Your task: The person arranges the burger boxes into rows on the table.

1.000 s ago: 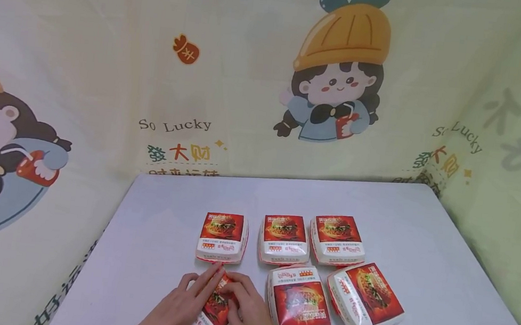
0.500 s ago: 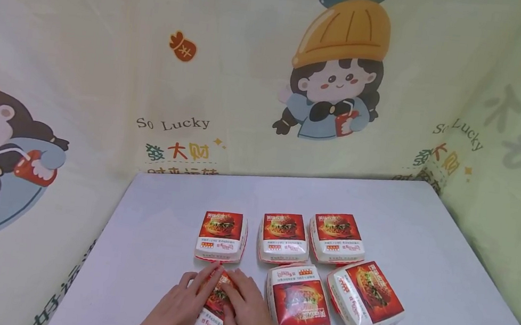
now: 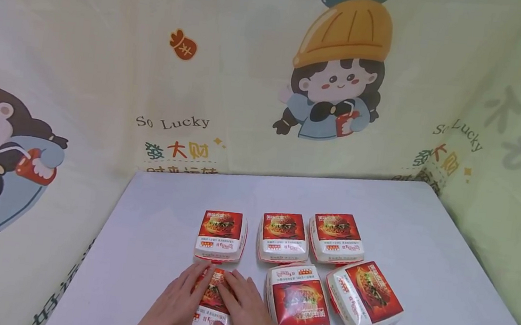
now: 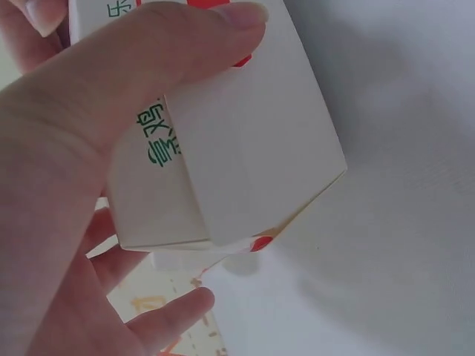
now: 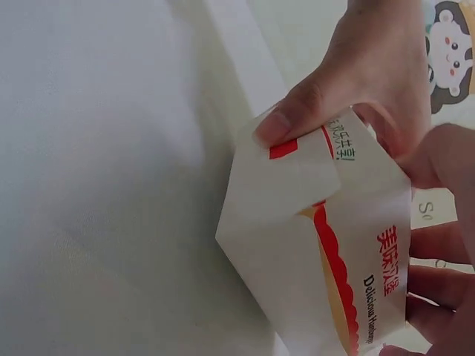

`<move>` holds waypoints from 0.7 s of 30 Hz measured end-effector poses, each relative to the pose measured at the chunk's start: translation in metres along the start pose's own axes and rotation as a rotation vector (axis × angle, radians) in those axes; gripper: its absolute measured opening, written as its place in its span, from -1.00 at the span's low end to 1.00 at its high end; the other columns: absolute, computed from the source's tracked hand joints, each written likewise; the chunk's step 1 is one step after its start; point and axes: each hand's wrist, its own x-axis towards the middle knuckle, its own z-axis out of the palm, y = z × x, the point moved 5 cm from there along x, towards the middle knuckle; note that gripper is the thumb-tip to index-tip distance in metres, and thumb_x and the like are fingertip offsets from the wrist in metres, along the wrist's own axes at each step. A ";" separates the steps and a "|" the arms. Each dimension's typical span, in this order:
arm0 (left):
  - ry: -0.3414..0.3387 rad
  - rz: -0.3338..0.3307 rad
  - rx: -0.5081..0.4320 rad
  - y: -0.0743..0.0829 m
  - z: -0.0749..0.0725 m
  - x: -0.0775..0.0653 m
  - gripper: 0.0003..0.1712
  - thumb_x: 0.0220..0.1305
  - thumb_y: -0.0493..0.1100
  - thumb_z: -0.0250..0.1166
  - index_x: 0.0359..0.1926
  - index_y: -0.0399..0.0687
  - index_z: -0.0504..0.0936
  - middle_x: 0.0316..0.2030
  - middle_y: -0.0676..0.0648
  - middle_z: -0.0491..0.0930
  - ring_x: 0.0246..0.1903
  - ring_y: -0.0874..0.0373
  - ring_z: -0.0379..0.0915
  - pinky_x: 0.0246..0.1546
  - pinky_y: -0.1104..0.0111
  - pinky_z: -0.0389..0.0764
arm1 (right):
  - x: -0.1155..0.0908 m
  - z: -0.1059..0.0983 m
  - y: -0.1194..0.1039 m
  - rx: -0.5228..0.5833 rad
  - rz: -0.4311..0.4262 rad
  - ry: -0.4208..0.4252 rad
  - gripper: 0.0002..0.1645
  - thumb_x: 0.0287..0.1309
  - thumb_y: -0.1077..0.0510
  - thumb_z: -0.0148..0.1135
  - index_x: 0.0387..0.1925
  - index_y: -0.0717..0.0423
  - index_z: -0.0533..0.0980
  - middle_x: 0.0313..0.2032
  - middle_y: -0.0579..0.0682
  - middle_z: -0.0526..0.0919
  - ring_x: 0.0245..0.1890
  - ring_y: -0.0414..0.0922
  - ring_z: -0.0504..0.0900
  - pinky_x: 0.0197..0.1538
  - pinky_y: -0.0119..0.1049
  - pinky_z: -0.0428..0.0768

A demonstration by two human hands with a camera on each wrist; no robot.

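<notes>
In the head view a red-and-white hamburger box (image 3: 211, 315) with a burger picture on its lid stands at the front of the table between both hands. My left hand (image 3: 172, 305) holds its left side, fingers laid over the lid. From the right, my right hand (image 3: 254, 320) grips it, with the thumb at the near edge. The left wrist view shows the left thumb (image 4: 215, 30) pressing the white side of the box (image 4: 252, 156). In the right wrist view the same box (image 5: 278, 208) has red wavy trim along its seam, with right fingers (image 5: 438, 285) along its edge.
Directly behind sits another burger box (image 3: 217, 246). Two more boxes, one at back centre (image 3: 282, 240) and one at back right (image 3: 337, 241), stand side by side. Right of my hand are a turned-around box (image 3: 298, 301) and an angled box (image 3: 365, 298). Printed cloth (image 3: 251, 75) surrounds the white table (image 3: 152, 225).
The held box has turned from a slanted position to nearly square with the box behind it. Both hands have shifted with it, the left fingers moving a little left.
</notes>
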 end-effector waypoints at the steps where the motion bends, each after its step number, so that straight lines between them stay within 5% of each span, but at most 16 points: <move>1: 0.011 -0.001 0.000 0.000 0.000 0.000 0.35 -0.37 0.21 0.65 0.45 -0.16 0.23 0.39 -0.16 0.24 0.35 -0.08 0.22 0.18 0.01 0.57 | 0.000 0.000 -0.001 -0.003 -0.006 -0.012 -0.23 0.25 -0.22 0.20 0.37 0.08 0.38 0.44 0.02 0.31 0.45 0.03 0.28 0.39 0.07 0.40; 11: 0.133 0.028 0.071 0.003 -0.005 -0.004 0.35 -0.47 0.28 0.66 0.38 -0.23 0.34 0.29 -0.14 0.31 0.21 0.03 0.32 0.06 0.16 0.66 | -0.002 0.003 -0.005 -0.043 -0.007 -0.160 0.04 0.05 -0.12 0.41 0.48 0.08 0.18 0.54 0.04 0.06 0.55 0.04 0.03 0.47 -0.05 0.32; 21: 0.115 0.016 0.069 0.003 -0.006 -0.004 0.35 -0.41 0.30 0.65 0.39 -0.24 0.31 0.29 -0.15 0.29 0.21 0.05 0.28 0.10 0.20 0.65 | -0.001 0.004 -0.003 0.010 0.061 -0.282 0.10 0.10 -0.03 0.41 0.56 -0.08 0.02 0.58 -0.09 -0.10 0.59 -0.02 -0.13 0.49 -0.05 0.27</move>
